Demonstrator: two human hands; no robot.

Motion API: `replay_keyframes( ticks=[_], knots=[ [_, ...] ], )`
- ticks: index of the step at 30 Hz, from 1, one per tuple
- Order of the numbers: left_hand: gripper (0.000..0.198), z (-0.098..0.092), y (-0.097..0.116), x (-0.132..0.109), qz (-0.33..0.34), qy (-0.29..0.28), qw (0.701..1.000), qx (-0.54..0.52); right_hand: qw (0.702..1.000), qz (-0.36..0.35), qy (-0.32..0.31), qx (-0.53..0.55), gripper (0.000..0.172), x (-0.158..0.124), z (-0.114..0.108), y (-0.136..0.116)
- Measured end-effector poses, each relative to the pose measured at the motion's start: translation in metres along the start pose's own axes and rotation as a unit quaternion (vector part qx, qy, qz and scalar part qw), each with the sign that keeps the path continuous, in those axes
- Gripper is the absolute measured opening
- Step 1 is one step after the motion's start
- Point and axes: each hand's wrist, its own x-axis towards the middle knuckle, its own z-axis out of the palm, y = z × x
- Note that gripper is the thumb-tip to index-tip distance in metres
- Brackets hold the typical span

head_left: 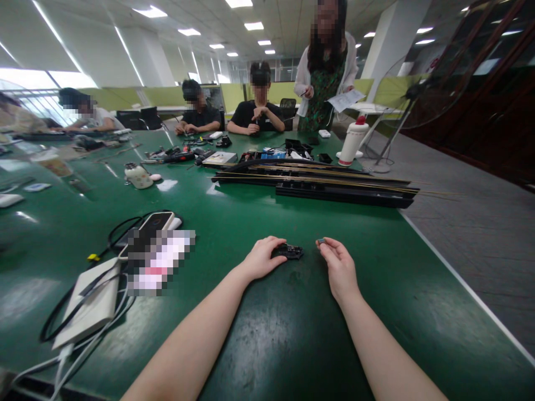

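Note:
My left hand (264, 257) grips the left end of a small black part (295, 252) with fine detail on its upper face; the part lies on or just over the green tabletop (267, 334). To the right of it, my right hand (340, 267) pinches a tiny bluish-grey piece (321, 241) between thumb and fingertips. A short gap separates this piece from the black part. What exactly either part is cannot be made out.
Long black profiles (346, 195) with thin brass-coloured rods (334, 177) lie ahead. At left are a white power bank (94, 295), cables and a phone (154, 225). A white bottle (353, 142) stands at the far right. Several people sit or stand beyond.

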Motion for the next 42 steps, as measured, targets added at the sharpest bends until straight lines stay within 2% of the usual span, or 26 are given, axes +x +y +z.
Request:
replay_keyframes(
  ticks=[7,21,42],
  knots=[
    [0.041,0.0000,0.0000,-0.0001,0.002,0.003,1.000,0.000,1.000,0.018,0.001,0.023,0.031,0.0000,0.0003,-0.0013],
    [0.041,0.0002,0.0006,-0.0001,0.000,0.002,1.000,0.000,1.000,0.008,-0.001,0.014,0.029,0.0006,-0.0012,0.0008],
    [0.041,0.0000,0.0009,0.0000,0.005,0.002,1.000,0.010,0.999,0.046,0.003,0.028,0.041,-0.0009,0.0018,-0.0058]
  ],
)
